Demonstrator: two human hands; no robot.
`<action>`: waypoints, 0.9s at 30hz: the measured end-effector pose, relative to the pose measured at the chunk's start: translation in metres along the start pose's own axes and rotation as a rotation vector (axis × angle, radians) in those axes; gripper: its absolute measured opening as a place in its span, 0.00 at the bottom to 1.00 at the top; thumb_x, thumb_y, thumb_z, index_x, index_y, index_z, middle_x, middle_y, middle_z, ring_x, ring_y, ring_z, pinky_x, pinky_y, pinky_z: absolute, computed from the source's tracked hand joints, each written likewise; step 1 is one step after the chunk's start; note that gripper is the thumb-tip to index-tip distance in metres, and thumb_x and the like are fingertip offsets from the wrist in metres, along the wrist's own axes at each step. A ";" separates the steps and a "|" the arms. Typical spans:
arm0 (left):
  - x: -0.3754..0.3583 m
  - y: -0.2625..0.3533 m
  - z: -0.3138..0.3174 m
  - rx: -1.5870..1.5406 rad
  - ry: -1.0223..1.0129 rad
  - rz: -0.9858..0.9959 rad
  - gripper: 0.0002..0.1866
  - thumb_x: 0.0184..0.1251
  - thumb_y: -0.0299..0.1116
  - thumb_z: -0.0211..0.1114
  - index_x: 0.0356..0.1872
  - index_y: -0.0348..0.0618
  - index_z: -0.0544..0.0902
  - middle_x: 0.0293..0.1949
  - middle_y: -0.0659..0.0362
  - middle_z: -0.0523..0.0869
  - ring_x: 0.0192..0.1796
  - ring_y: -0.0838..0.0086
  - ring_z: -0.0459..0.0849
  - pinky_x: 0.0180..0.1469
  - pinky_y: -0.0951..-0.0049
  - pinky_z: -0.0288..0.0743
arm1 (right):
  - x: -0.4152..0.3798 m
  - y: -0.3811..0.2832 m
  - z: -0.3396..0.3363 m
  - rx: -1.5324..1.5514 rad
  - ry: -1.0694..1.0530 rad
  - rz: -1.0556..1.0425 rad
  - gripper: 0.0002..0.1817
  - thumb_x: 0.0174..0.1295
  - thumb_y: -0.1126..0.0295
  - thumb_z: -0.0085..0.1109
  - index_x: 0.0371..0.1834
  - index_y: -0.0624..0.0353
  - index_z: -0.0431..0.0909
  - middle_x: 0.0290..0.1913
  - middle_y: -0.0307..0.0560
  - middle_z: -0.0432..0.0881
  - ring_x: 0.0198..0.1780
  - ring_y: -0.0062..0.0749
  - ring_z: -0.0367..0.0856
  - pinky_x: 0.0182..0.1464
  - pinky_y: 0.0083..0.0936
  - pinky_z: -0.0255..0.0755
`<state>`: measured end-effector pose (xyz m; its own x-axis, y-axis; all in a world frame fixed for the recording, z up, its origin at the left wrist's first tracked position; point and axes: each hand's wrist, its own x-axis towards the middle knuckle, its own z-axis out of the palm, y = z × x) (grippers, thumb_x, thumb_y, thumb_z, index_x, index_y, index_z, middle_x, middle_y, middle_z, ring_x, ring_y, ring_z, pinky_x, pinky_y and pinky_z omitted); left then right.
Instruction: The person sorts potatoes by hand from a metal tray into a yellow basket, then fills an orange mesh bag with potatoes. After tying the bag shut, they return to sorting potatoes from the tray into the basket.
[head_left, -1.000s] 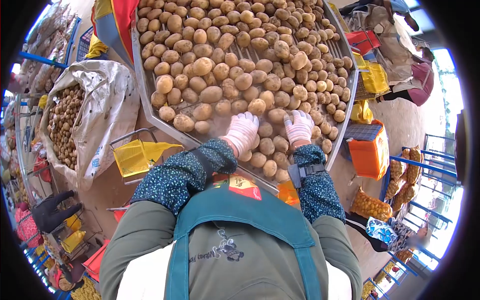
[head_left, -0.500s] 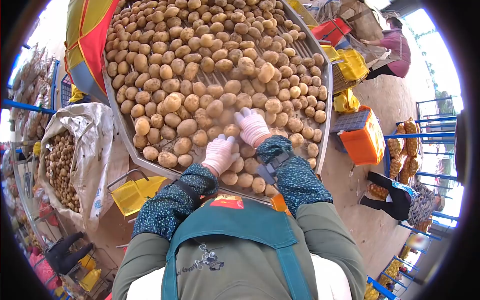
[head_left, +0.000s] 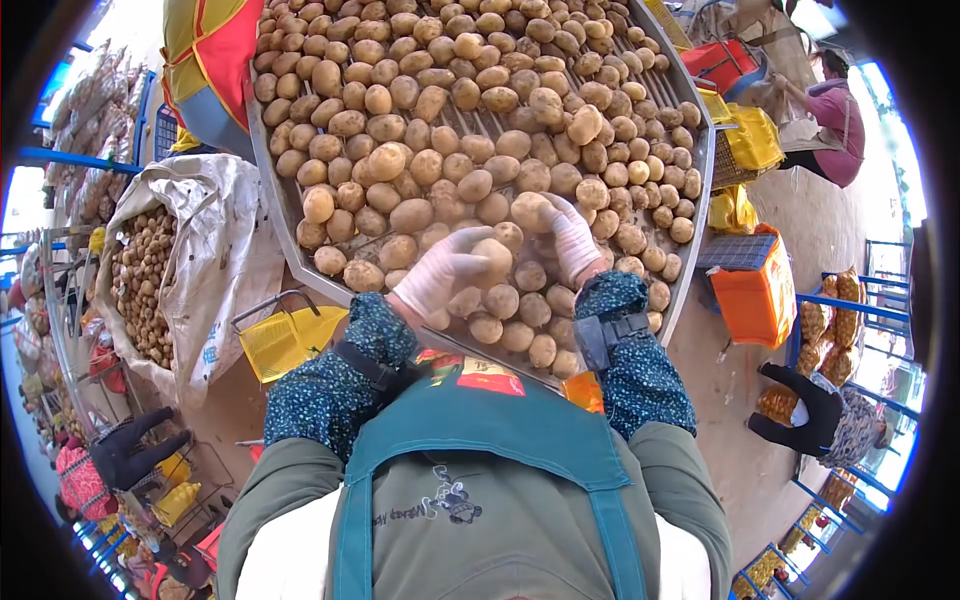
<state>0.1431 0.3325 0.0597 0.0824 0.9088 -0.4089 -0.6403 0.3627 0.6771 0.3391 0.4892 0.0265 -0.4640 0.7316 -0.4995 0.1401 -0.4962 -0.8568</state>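
Note:
Many loose potatoes [head_left: 412,216] cover a metal-edged sorting table [head_left: 275,215] in front of me. My left hand [head_left: 445,270], in a pale glove, is closed on a potato [head_left: 493,258] near the table's front edge. Just to its right, my right hand [head_left: 572,238], gloved the same way, has its fingers curled round another potato [head_left: 529,212]. Several more potatoes [head_left: 518,315] lie under and between both hands. Part of each palm is hidden from above.
At left stands a white sack [head_left: 235,230] full of small potatoes, with a yellow basket [head_left: 290,342] beside it. An orange crate [head_left: 752,300] and yellow bags [head_left: 752,138] are at right. A person in pink [head_left: 835,125] works farther off; another person [head_left: 850,420] bends at right.
Both hands have turned and moved apart, from reaching down among the potatoes to each gripping one. The view has shifted, so the table appears farther right and higher.

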 end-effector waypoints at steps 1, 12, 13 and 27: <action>-0.002 0.001 -0.006 -0.209 -0.015 -0.046 0.30 0.68 0.39 0.71 0.68 0.39 0.75 0.60 0.53 0.82 0.62 0.64 0.83 0.64 0.60 0.80 | -0.009 -0.008 0.010 -0.006 -0.005 -0.001 0.24 0.71 0.51 0.61 0.63 0.53 0.79 0.56 0.48 0.85 0.53 0.32 0.83 0.50 0.29 0.78; -0.059 -0.006 -0.036 -0.439 -0.013 -0.287 0.30 0.74 0.56 0.63 0.59 0.37 0.80 0.52 0.49 0.88 0.42 0.65 0.91 0.44 0.60 0.88 | -0.046 -0.003 0.088 -0.801 -0.364 -0.426 0.21 0.77 0.50 0.52 0.51 0.57 0.84 0.46 0.51 0.89 0.47 0.49 0.86 0.51 0.37 0.79; -0.066 -0.012 -0.039 -0.490 0.063 -0.252 0.29 0.73 0.53 0.64 0.61 0.37 0.79 0.48 0.48 0.89 0.36 0.62 0.90 0.39 0.57 0.88 | -0.046 -0.015 0.096 -1.112 -0.437 -0.460 0.19 0.75 0.52 0.55 0.50 0.56 0.85 0.48 0.52 0.88 0.48 0.52 0.86 0.52 0.36 0.79; -0.264 -0.077 -0.292 -0.673 1.106 0.224 0.23 0.69 0.59 0.64 0.52 0.54 0.81 0.43 0.55 0.88 0.38 0.63 0.86 0.41 0.51 0.82 | 0.040 -0.020 0.090 -1.527 -0.172 -0.629 0.34 0.50 0.65 0.73 0.65 0.50 0.77 0.61 0.56 0.78 0.60 0.53 0.79 0.59 0.46 0.79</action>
<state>-0.0526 0.0039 -0.0634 -0.5342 0.1709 -0.8279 -0.8377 -0.2387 0.4912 0.2389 0.4860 0.0348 -0.8467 0.5185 -0.1191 0.5294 0.7990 -0.2853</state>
